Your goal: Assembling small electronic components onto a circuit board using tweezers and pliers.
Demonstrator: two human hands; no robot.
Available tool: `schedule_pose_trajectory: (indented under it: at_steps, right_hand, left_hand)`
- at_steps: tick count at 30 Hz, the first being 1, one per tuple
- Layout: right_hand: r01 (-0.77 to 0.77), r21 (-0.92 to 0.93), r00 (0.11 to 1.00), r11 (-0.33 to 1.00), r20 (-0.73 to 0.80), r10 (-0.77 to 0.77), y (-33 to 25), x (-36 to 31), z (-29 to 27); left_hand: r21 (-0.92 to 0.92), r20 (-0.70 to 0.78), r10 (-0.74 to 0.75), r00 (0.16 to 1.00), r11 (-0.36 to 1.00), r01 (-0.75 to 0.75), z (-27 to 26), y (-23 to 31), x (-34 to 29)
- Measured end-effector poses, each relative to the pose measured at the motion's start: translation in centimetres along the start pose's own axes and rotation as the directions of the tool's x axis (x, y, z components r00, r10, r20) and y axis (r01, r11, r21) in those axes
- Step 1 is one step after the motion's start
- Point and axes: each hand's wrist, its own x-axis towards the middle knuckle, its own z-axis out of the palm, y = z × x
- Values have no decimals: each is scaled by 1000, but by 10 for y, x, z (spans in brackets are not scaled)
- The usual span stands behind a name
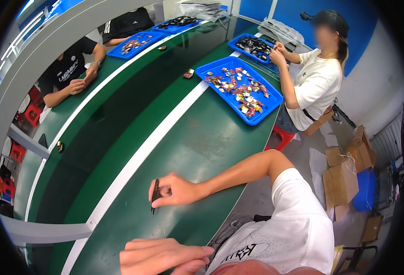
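Currently right hand [174,190] rests on the green conveyor belt [202,137], fingers curled, pinching a slim dark stick-like piece [155,195] between thumb and forefinger; piece stands roughly upright, lower tip touching the belt. Too small to tell what it is. Left hand [163,256] sits at the bottom edge near the belt's rim, fingers extended and held together, thumb below; nothing visibly gripped, though the underside is hidden. Hands are apart, right one further out on the belt.

Further up the belt: blue tray [266,112] full of small multicoloured parts, beside a seated person in a white shirt [318,85] working over a second blue tray [238,39] of dark parts. Across the white divider strip [138,160], another person in a black shirt [67,68] sits with hands together. Cardboard boxes [344,176] on the floor to the right.
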Motion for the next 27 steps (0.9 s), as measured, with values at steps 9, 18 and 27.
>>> schedule_pose_trajectory:
  at_steps: [9, 18, 27]
  right_hand:
    - [-29, 74, 999, 997, 45, 26, 3, -3, 11]
    - [-32, 30, 999, 999, 36, 31, 4, -5, -2]
    - [54, 70, 999, 996, -9, -54, 11, 0, 15]
  left_hand:
    - [252, 355, -154, 922, 966, 65, -13, 14, -9]
    - [568, 562, -481, 673, 816, 108, -30, 28, -9]
    - [665, 82, 78, 994, 739, -113, -32, 17, -19]
